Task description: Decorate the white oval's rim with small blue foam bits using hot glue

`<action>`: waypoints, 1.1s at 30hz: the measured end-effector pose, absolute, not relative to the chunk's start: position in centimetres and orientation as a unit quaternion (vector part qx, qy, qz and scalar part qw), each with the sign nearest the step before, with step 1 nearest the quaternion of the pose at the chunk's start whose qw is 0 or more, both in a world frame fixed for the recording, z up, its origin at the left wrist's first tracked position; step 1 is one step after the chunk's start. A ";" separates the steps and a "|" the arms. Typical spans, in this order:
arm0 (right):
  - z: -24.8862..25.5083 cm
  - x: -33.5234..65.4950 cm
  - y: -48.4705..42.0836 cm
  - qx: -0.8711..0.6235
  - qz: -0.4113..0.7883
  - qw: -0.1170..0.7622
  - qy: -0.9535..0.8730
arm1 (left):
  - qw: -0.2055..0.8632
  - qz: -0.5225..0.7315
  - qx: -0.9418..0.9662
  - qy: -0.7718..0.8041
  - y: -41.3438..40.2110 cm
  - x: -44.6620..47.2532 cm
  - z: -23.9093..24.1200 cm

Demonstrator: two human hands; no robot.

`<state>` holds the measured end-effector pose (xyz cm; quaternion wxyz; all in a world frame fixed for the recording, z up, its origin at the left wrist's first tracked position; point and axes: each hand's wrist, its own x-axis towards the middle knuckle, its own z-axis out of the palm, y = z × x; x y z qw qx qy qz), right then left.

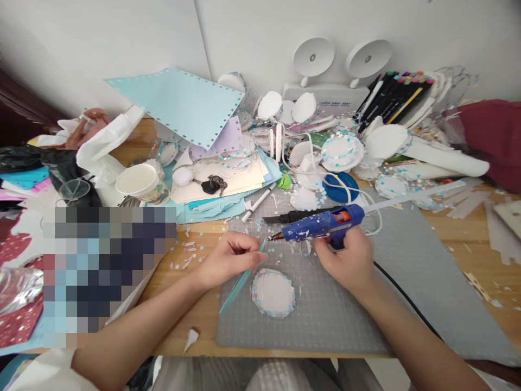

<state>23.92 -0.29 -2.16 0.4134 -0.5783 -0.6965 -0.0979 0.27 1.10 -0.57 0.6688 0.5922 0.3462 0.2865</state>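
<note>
My left hand (234,258) pinches a narrow light-blue paper strip (240,288) that slants down over the left edge of the grey cutting mat. In my right hand (345,260) is a blue hot glue gun (321,224), its tip close to the strip's upper end; whether they touch I cannot tell. A long translucent glue stick (415,196) juts out of the gun's back. Below the tip lies a white paper disc (273,293) edged with small blue and white pieces. Behind the gun is a black utility knife (299,215), partly hidden.
The cutting mat (366,326) covers the wooden table's front. Papers (179,103), a paper cup (140,184), a white marker (259,203) and several decorated discs (342,151) crowd the back. A black cord (407,293) runs under my right forearm. A pixelated patch hides the left side.
</note>
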 end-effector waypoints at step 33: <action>-0.6 34.5 -2.3 -0.730 -0.254 0.420 -0.476 | 0.675 0.273 0.573 0.376 1.1 0.0 -0.7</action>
